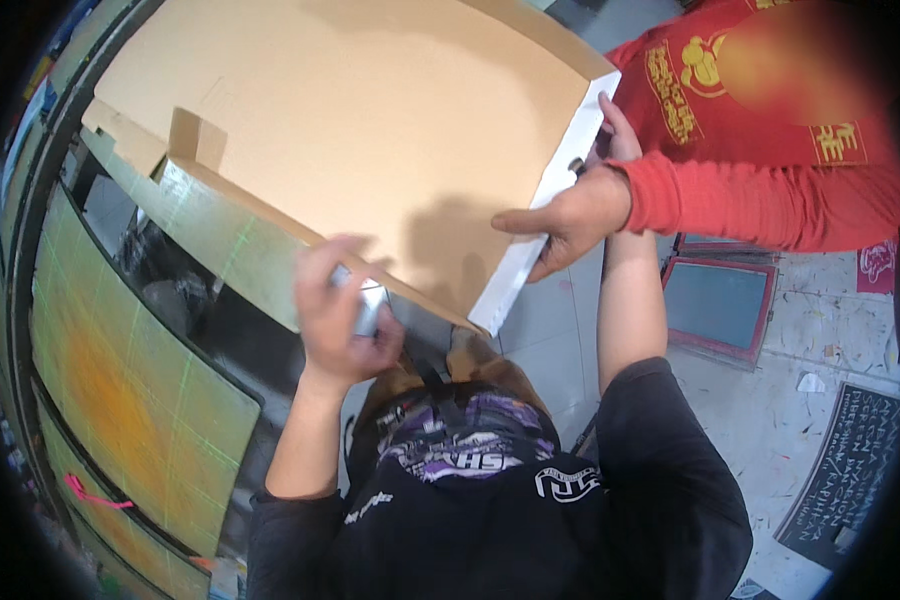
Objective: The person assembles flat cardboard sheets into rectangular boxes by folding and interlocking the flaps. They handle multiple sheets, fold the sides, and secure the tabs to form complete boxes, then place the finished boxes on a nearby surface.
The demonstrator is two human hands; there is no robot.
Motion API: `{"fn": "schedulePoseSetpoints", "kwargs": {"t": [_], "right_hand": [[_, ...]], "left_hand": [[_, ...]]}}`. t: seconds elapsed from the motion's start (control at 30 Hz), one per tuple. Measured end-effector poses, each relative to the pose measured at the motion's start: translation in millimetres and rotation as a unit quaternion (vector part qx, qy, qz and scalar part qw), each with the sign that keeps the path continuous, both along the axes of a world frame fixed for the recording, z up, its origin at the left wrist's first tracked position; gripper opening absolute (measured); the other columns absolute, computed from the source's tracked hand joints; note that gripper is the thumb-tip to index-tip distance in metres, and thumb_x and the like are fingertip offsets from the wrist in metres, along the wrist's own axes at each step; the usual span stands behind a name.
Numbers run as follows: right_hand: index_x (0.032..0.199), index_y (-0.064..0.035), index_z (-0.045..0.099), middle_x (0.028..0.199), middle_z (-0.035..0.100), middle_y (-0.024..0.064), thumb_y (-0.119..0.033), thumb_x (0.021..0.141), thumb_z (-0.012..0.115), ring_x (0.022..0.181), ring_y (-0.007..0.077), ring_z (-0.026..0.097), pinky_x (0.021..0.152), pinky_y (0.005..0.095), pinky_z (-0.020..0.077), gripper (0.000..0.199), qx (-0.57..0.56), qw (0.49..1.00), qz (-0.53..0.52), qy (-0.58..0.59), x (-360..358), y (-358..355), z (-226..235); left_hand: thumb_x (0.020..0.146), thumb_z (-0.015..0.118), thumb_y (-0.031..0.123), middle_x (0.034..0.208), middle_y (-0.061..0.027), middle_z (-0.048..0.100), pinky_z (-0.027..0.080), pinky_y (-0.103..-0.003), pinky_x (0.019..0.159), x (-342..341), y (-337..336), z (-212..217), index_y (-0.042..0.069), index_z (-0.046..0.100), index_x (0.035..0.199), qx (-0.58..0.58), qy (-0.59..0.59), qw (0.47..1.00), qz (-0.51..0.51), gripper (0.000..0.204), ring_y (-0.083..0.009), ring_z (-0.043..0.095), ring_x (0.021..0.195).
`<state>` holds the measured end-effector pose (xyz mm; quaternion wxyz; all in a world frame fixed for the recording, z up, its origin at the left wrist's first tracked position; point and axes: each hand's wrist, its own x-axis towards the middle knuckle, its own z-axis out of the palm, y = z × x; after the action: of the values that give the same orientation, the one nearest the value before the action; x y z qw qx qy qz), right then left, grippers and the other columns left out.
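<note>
Two hands steady the cardboard box (370, 130): left hand (342, 320) closed round a small silvery tool (370, 305), right hand (568, 222) clamped on its white edge; sealing seems underway.

One cardboard box (370, 130), three hands, two framed screens (720, 300), one dark mat (855, 470).

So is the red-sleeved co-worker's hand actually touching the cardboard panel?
Touching. The head view shows the co-worker's hand clamped on the cardboard panel: thumb flat on its brown face, fingers wrapped around its white edge.
</note>
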<state>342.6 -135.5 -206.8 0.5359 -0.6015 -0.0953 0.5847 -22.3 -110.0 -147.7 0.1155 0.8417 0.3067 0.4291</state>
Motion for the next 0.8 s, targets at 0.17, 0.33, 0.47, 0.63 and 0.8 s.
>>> {"fn": "schedulePoseSetpoints", "kwargs": {"t": [0.17, 0.33, 0.47, 0.63, 0.8], "right_hand": [[0.106, 0.0054, 0.053, 0.093, 0.061, 0.0143, -0.025, 0.082, 0.060, 0.080, 0.0185, 0.060, 0.068, 0.0310, 0.0490, 0.039, -0.082, 0.980, 0.125, -0.132, -13.8, -18.0, 18.6], [0.101, 0.0004, 0.057, 0.071, 0.063, 0.0097, -0.008, 0.078, 0.063, 0.061, 0.0181, 0.061, 0.056, 0.0272, 0.0496, 0.026, 0.061, 0.834, 0.451, -0.311, -59.7, -68.0, 90.7], [0.101, -0.0020, 0.058, 0.090, 0.063, 0.0126, 0.002, 0.065, 0.067, 0.084, 0.0271, 0.061, 0.077, 0.0382, 0.0479, 0.037, 0.351, 0.568, 0.463, -0.583, -99.3, -33.2, 155.8], [0.099, -0.0035, 0.058, 0.103, 0.058, 0.0125, -0.003, 0.065, 0.061, 0.100, 0.0285, 0.054, 0.090, 0.0482, 0.0402, 0.034, 0.306, 0.434, 0.580, -0.617, -87.4, -16.7, 128.7], [0.096, -0.0017, 0.058, 0.097, 0.058, 0.0131, 0.002, 0.058, 0.057, 0.096, 0.0301, 0.055, 0.085, 0.0422, 0.0445, 0.038, 0.337, 0.451, 0.591, -0.578, -83.9, -3.6, 123.5]], "left_hand": [[0.087, 0.055, 0.026, 0.111, -0.0093, 0.051, 0.044, -0.028, 0.078, 19.9, -73.3, -43.0, 0.006, 0.043, 0.119, -0.704, -0.431, 0.562, 0.048, 0.040, -0.0163, 0.053, 0.096], [0.085, 0.056, 0.024, 0.113, -0.0119, 0.054, 0.043, -0.034, 0.088, 71.6, -56.5, -12.0, -0.001, 0.043, 0.123, -0.689, -0.537, 0.484, -0.054, 0.047, -0.0224, 0.055, 0.100], [0.076, 0.057, 0.010, 0.107, -0.0111, 0.057, 0.044, -0.032, 0.086, 82.4, -58.1, -16.2, -0.003, 0.047, 0.116, -0.684, -0.541, 0.485, -0.070, 0.043, -0.0209, 0.057, 0.097], [0.074, 0.056, 0.004, 0.102, -0.0080, 0.056, 0.045, -0.029, 0.080, 89.7, -65.7, -30.9, -0.002, 0.048, 0.109, -0.656, -0.568, 0.496, -0.021, 0.037, -0.0164, 0.057, 0.092], [0.073, 0.057, 0.001, 0.101, -0.0073, 0.056, 0.045, -0.027, 0.080, 90.8, -65.4, -27.3, -0.002, 0.046, 0.111, -0.642, -0.560, 0.524, -0.022, 0.040, -0.0149, 0.056, 0.091]]}}
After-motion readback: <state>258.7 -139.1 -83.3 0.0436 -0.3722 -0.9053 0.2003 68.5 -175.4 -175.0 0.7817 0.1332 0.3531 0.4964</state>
